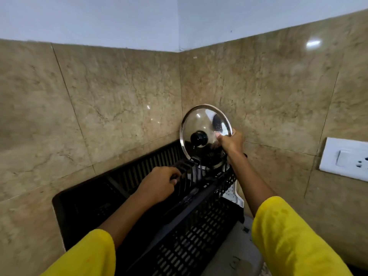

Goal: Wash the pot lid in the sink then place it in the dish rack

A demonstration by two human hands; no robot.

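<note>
So from my feed, the round glass pot lid with a steel rim and a black knob [201, 124] is standing up on edge at the far end of the black slotted plastic dish rack [185, 232], right in the corner where the two tan marble-look tiled walls [103, 100] meet. The glass is see-through with a few bright glare spots and what look like water drops near its right side; the knob faces me, sitting a bit below the centre of the lid. Its lower edge dips down among the rack's upright dividers, though I can't tell exactly which slot it sits in, it's too dark down there. The right hand [232, 143] is pinching the lid's right rim, thumb on the front of the glass and the other fingers curled around behind the edge, so it's closed on the lid. The left hand [161, 184] is lower and nearer to me than the lid, fingers curled down onto the black divider prongs in the middle of the rack, gripping or at least pressing on them; can't tell how tight. Both arms wear yellow sleeves [294, 236]. Right of the rack, on the wall, there's a white switch and socket plate [346, 156].
</note>
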